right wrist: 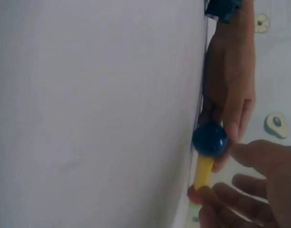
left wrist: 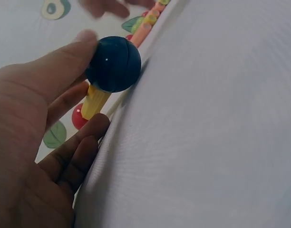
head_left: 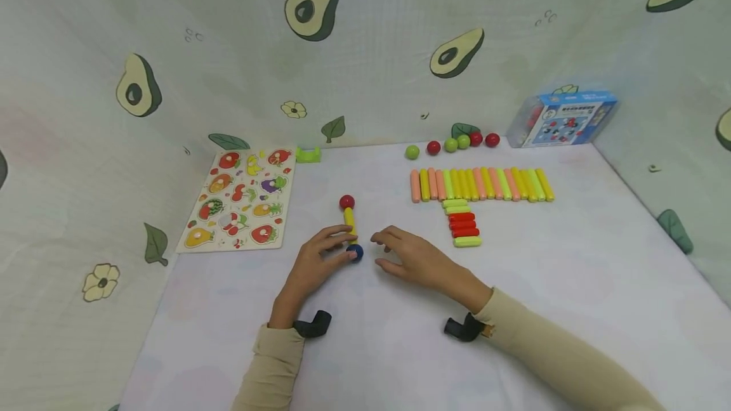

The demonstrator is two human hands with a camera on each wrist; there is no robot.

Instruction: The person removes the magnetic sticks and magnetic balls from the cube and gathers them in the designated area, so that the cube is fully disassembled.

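A yellow stick (head_left: 349, 221) lies on the table with a red ball (head_left: 346, 202) at its far end and a dark blue ball (head_left: 355, 253) at its near end. My left hand (head_left: 313, 266) holds this piece from the left. Its thumb touches the blue ball, as the left wrist view also shows, and its fingers bend over beside the yellow stick. To the right of the piece is my right hand (head_left: 415, 260), fingers loosely bent, a small gap away in the head view and nothing in its grasp.
A fruit puzzle board (head_left: 234, 208) lies at the left, beside a light green plastic part (head_left: 308, 155). At the right is a row of colored sticks (head_left: 482, 184), with several shorter sticks (head_left: 462, 224) below it. Green and red balls (head_left: 451, 144) and a blue box (head_left: 565, 120) stand behind.
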